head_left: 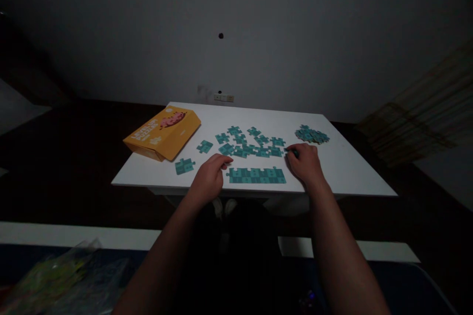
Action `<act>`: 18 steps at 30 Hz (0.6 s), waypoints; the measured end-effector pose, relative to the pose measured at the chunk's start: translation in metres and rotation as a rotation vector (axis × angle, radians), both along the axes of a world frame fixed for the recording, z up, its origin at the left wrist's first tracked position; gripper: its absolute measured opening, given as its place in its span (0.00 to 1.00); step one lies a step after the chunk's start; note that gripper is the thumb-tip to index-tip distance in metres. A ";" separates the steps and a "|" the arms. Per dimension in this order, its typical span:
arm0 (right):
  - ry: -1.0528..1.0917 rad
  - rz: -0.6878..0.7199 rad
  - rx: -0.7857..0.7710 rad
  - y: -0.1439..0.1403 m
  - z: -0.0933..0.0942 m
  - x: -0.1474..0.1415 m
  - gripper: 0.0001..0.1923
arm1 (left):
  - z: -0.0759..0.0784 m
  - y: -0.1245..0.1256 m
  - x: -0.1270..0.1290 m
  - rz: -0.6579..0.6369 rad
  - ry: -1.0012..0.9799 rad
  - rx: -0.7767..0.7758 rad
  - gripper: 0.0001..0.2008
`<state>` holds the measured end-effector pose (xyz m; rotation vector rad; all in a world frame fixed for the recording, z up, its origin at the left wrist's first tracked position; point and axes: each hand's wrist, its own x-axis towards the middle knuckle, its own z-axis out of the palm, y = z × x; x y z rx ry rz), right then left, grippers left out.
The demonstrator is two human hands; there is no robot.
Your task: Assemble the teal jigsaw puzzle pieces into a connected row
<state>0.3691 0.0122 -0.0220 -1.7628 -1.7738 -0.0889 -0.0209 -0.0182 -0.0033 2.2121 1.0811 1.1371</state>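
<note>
My left hand (210,178) hovers at the left end of the joined strip, its fingers loosely bent, thumb and index a little apart, and no piece visible between them. In my right hand (306,161) a dark teal puzzle piece (294,153) is pinched, partly covered by the fingers. Just beyond the strip, to the left of that hand, lie several spread teal puzzle pieces (262,151). Nearest the table's front edge is a strip of joined puzzle pieces (256,175) with a straight lower side and tabs along the top.
A yellow puzzle box (162,132) lies on the left of the white table (351,172). Two loose pieces, one being a larger teal piece (185,166), sit near it. A heaped pile of pieces (312,135) is at the back right. A clear plastic bag (70,275) rests at lower left.
</note>
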 end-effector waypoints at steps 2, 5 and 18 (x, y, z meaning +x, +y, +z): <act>-0.004 -0.009 -0.002 0.000 0.000 0.000 0.21 | 0.000 0.000 0.000 -0.003 -0.003 0.005 0.26; 0.002 -0.015 0.005 0.000 0.000 0.001 0.20 | 0.000 0.000 0.000 -0.014 -0.004 0.015 0.26; 0.036 -0.005 0.027 0.001 -0.002 0.001 0.19 | 0.003 0.000 0.003 0.012 0.051 0.014 0.17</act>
